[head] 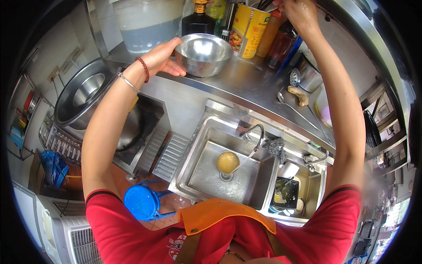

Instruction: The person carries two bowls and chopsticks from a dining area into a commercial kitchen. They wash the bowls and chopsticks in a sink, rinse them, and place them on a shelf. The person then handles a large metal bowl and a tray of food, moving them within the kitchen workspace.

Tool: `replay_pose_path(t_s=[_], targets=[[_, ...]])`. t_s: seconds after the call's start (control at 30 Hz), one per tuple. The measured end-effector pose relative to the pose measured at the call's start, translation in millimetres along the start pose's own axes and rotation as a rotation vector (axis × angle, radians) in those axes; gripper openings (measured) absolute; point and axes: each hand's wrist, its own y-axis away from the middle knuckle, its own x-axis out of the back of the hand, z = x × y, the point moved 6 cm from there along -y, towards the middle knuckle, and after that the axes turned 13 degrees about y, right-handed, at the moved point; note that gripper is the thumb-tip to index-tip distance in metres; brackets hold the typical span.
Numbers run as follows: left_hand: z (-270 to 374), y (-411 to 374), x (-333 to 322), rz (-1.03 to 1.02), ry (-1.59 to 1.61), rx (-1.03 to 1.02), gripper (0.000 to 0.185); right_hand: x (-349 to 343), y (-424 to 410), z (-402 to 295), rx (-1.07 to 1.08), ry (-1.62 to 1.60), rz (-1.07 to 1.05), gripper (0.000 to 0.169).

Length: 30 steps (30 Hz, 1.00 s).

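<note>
On the left of the steel shelf, my left hand [166, 61] grips the side of a stainless steel bowl [204, 56], which looks empty. My right hand [298, 11] reaches to the top edge of the view, above the red cap of an amber bottle [267, 33]; its fingertips are partly cut off, so what it touches or holds cannot be told. Beside that bottle stand a yellow printed can [249, 31] and a dark red bottle [280, 43]. A black bottle with a gold neck [198, 21] is behind the bowl.
A ladle [296, 109], a ginger root [299, 95] and a steel pot [310, 72] sit on the shelf's right. Below are a steel sink [217, 188] with a yellowish round item, and a smaller basin holding a black container [286, 193]. A blue stool [141, 202] stands lower left.
</note>
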Motion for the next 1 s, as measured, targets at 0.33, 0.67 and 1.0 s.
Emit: replay_pose_path(t_s=[0.33,0.67,1.0], targets=[[-5,-5,-15,0.035,0.081,-0.225,0.067,-23,-22,3,-0.231,0.242,-0.226,0.041],[-206,137,-44,0.368,0.115,-0.314,0.046,28,340,-2,0.086,-0.275,-0.679,0.004],[-444,201,-198,0.2,-0.001,0.167,0.027,-233,839,273,-1.75,-0.517,-1.245,0.057]])
